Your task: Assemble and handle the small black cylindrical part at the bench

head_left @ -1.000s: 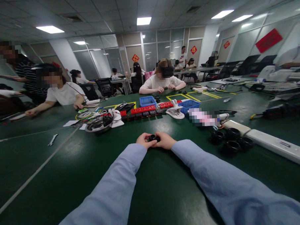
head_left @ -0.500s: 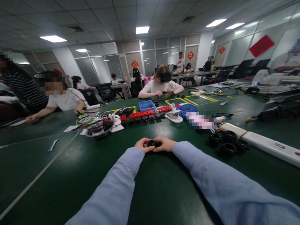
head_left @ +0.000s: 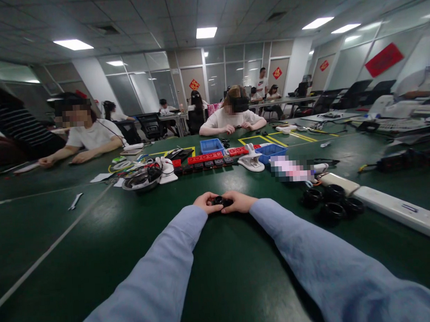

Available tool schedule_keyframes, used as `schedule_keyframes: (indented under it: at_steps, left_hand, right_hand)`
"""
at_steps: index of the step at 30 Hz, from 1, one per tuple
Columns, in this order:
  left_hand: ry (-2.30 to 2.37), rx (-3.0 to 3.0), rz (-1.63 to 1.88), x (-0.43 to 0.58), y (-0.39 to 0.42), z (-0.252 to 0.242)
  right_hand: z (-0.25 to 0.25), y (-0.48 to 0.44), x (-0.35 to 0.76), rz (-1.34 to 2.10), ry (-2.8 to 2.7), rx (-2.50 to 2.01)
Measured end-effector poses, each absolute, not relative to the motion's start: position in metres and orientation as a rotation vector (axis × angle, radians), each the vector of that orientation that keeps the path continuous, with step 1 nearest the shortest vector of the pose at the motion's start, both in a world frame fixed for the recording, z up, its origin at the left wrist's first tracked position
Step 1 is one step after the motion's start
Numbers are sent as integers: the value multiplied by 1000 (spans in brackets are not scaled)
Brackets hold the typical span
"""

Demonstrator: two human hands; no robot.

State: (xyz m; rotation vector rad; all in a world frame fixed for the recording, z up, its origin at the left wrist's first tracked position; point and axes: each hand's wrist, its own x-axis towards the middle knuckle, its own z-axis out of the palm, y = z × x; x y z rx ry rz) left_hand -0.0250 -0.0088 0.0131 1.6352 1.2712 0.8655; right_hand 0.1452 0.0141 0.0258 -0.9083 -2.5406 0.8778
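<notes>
Between my two hands, just above the green table (head_left: pixel 220 274), is a small black ring-shaped part (head_left: pixel 219 200) with a round opening on top. My left hand (head_left: pixel 207 202) is closed on its left side, thumb in front. From the right, my right hand (head_left: pixel 237 202) grips the same part, with thumb and fingers around its edge. The fingers hide much of it, so its exact kind does not show. Several similar black round parts (head_left: pixel 331 212) stand in a cluster on the table to the right of my hands.
A long white device (head_left: pixel 398 205) lies at the right. Ahead are red-and-black blocks (head_left: pixel 206 159), a white clamp (head_left: pixel 251 159), blue bins (head_left: pixel 271 151) and a metal bowl of cables (head_left: pixel 141 181). A wrench (head_left: pixel 75 201) lies left. Co-workers (head_left: pixel 232 117) sit across the table.
The view has shifted slightly. My hands stay together around the black part, which has turned or tilted a little. A co-worker on the left has drawn a hand back along the table.
</notes>
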Motion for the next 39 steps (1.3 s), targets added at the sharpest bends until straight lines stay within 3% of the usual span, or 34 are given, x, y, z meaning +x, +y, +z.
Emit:
schedule_keyframes:
  at_steps: [12,15,19,22,27,33,39]
  left_hand:
    - [1256,1620,876,-26,-7,10]
    - [1343,1611,914,-21,-7,8]
    - [1742,1602,1211,-2,-12,5]
    - [1826,1612,1264,5,-15,4]
    - [1446,1615,1027,-14,-13,8]
    - [1256,1612,852,-27,-9,11]
    - [1233,1634,836,-25,-8,11]
  right_hand:
    - [23,11,142,807,-2485,-1081]
    - [22,3,133,595,-2411,-1317]
    - [22,-9,118,214,-2239,-1596]
    - [22,-14,113,119,-2227,-1659]
    - [25,-12,127,243,-2381,-1442]
    - [33,7,148,714,-2598,-1032]
    - [32,12,148,719,-2596,-998]
